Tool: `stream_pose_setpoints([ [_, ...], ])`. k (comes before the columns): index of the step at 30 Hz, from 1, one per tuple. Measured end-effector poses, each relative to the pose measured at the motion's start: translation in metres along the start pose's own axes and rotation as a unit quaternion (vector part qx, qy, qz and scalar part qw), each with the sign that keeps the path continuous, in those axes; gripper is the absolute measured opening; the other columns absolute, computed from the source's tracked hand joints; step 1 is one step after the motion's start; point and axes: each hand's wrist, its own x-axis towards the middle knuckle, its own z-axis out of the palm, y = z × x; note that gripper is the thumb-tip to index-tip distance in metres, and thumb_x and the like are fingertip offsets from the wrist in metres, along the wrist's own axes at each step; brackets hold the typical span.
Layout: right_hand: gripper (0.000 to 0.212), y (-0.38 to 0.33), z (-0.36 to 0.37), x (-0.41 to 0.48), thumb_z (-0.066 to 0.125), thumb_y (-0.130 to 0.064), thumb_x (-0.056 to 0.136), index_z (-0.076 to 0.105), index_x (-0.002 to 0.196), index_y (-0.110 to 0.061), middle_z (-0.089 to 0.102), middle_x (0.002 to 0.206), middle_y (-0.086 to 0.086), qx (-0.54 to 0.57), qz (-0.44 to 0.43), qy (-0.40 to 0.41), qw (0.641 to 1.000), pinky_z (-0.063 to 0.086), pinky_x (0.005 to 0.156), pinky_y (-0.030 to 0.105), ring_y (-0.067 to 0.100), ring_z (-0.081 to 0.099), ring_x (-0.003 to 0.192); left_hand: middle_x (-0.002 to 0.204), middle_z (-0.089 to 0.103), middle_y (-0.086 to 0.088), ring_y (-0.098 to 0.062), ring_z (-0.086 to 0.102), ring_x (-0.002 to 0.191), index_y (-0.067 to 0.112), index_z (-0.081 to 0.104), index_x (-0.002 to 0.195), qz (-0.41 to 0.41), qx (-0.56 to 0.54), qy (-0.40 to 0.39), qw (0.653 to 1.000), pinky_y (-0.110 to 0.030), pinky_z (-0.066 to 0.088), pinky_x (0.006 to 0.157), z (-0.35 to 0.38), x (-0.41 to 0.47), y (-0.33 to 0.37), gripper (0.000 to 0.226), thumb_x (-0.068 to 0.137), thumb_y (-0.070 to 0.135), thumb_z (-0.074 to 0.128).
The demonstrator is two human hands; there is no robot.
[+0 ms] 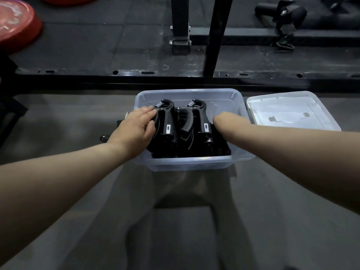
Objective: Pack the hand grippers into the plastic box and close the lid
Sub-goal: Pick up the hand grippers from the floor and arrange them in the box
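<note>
- Your left hand (pixel 134 129) is right at the left edge of the plastic box (pixel 187 163), fingers curled round the outer handle of the left hand gripper (pixel 165 121) – a firm hold there.
- That gripper stands upright in the box, its spring end pointing away from you and a small pale label showing on its body.
- Just beside it stands the right hand gripper (pixel 200 121), also upright, spring end at the far side, same pale label.
- Beneath the pair lie more black grippers, filling the box floor; how many, I cannot tell in this dim light.
- Your right forearm (pixel 263 133) comes in over the box's right wall and the right hand dips down behind the right hand gripper, out of sight – gripping or loose, I cannot tell.
- So your hands are apart, one on each side of the load.
- The box sits on a grey surface in front of you, open at the top.
- The lid (pixel 292 112) lies flat on the same surface, just beside the box on its right.
- Beyond the box runs a black rack frame (pixel 194 77) on dark floor mats, and a red weight plate (pixel 15 22) shows at the far left.
</note>
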Motion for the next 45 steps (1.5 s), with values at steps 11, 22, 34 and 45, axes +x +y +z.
stream_pose_setpoints([
  [11, 0.029, -0.01, 0.012, 0.003, 0.054, -0.014, 0.093, 0.058, 0.121, -0.005, 0.059, 0.123, 0.017, 0.021, -0.006, -0.058, 0.998, 0.047, 0.08, 0.035, 0.034, 0.058, 0.106, 0.151, 0.041, -0.004, -0.017, 0.03, 0.141, 0.011, 0.048, 0.142, -0.007, -0.002, -0.01, 1.0, -0.027, 0.014, 0.118, -0.002, -0.001, 0.001, 0.052, 0.096, 0.03, 0.034],
  [22, 0.034, -0.015, -0.002, -0.015, 0.037, -0.028, 0.104, 0.057, 0.127, -0.013, 0.06, 0.121, 0.008, 0.365, 0.018, 0.076, 0.928, 0.038, 0.089, 0.028, 0.022, 0.053, 0.103, 0.159, 0.025, 0.003, -0.009, 0.014, 0.147, 0.015, 0.036, 0.149, -0.033, -0.003, -0.014, 0.999, -0.007, -0.01, 0.104, -0.004, -0.003, 0.003, 0.047, 0.103, 0.025, 0.034],
  [34, 0.034, -0.052, -0.006, -0.04, 0.043, -0.033, 0.098, 0.048, 0.122, -0.008, 0.057, 0.108, 0.008, 0.308, 0.02, 0.057, 0.949, 0.039, 0.083, 0.032, 0.025, 0.052, 0.097, 0.161, 0.016, -0.003, -0.014, 0.004, 0.149, 0.008, 0.028, 0.151, -0.003, 0.019, -0.075, 0.997, -0.028, 0.002, 0.121, -0.015, -0.026, 0.001, 0.052, 0.104, 0.03, 0.03],
  [45, 0.05, -0.078, -0.002, -0.035, 0.035, -0.039, 0.099, 0.033, 0.143, -0.015, 0.033, 0.144, 0.02, 0.201, 0.028, 0.072, 0.977, 0.032, 0.107, 0.05, 0.042, 0.035, 0.13, 0.163, 0.0, -0.001, -0.015, -0.008, 0.149, 0.009, 0.013, 0.154, -0.1, -0.056, -0.06, 0.992, -0.03, -0.002, 0.121, -0.01, -0.023, 0.009, 0.062, 0.095, 0.0, 0.029],
])
